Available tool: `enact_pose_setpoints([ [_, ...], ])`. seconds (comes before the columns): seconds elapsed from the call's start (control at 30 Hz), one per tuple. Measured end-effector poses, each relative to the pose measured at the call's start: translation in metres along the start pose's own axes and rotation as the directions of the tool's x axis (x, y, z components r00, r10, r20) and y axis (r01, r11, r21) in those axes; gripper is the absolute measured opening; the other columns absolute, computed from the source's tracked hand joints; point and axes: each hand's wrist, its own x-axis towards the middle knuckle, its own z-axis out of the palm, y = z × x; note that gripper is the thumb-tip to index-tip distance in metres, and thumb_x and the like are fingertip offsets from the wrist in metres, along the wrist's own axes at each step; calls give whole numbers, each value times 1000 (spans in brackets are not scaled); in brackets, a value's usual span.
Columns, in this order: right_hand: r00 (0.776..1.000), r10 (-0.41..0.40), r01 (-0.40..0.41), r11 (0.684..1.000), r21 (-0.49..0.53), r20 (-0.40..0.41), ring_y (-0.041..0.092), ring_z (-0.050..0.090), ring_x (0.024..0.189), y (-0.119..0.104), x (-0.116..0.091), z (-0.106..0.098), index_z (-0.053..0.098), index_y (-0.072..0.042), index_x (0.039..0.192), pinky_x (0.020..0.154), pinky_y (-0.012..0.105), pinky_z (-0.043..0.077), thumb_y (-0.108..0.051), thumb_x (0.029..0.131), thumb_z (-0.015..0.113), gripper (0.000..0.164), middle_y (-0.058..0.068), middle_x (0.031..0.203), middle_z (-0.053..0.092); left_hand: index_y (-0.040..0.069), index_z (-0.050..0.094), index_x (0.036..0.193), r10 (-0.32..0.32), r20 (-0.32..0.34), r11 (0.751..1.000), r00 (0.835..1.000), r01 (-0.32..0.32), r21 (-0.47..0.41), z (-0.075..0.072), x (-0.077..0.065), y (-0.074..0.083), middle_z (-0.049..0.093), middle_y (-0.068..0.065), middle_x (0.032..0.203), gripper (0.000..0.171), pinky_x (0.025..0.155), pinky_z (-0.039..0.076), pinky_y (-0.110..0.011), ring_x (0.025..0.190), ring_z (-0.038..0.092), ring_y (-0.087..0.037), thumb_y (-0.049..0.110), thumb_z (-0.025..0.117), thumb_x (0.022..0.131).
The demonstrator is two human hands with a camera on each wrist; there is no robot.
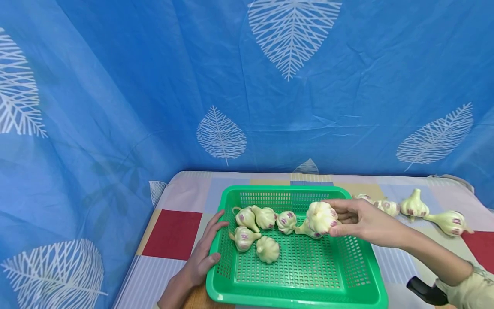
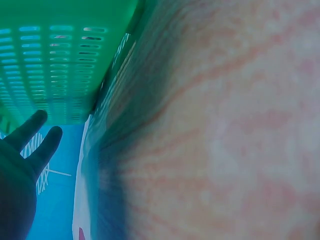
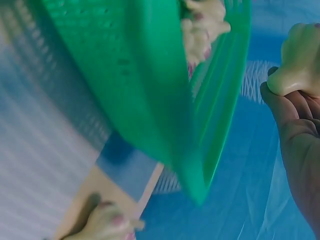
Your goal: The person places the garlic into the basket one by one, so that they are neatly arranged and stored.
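The step in hand looks like placing garlic: the right hand [image 1: 366, 223] pinches a garlic bulb [image 1: 322, 218] above the far right part of the green basket [image 1: 297, 300], while the left hand [image 1: 202, 253] rests with fingers extended at its left rim. The next move probably calls for lowering the bulb and loosening the fingers — gently, beside the lower bulb [image 1: 306, 231] it partly hides. On the right, the leftmost loose bulb [image 1: 362, 197] is partly covered — and the left wrist view is mostly blur.
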Motion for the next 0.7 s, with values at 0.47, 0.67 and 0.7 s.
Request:
enact_pose_setpoints([
  [0.47, 983, -8, 11, 1000, -15, 184, 20, 62, 120, 6, 36, 32, 38, 11, 149, 94, 30, 52, -22, 98, 68, 68, 18, 136, 61, -2, 38, 148, -11, 2, 1000, 1000, 11, -21, 1, 1, 0, 14, -18, 164, 62, 99, 49, -41, 146, 20, -38, 26, 43, 92],
  [0.67, 980, -20, 25, 999, -21, 196, 21, 62, 120, -3, 46, 32, 42, 7, 148, 94, 31, 52, -22, 97, 69, 65, 15, 134, 62, -2, 38, 147, -18, -1, 1000, 1000, 18, -14, 0, 0, 1, 14, -18, 164, 62, 98, 50, -41, 146, 20, -38, 25, 43, 91],
  [0.7, 979, -20, 23, 1000, -15, 203, 22, 62, 120, -4, 48, 33, 42, 7, 148, 94, 31, 52, -22, 97, 69, 65, 14, 133, 63, -2, 38, 147, -20, -1, 1000, 1000, 20, -16, 0, 0, 1, 14, -17, 164, 62, 97, 50, -41, 146, 20, -38, 25, 43, 91],
])
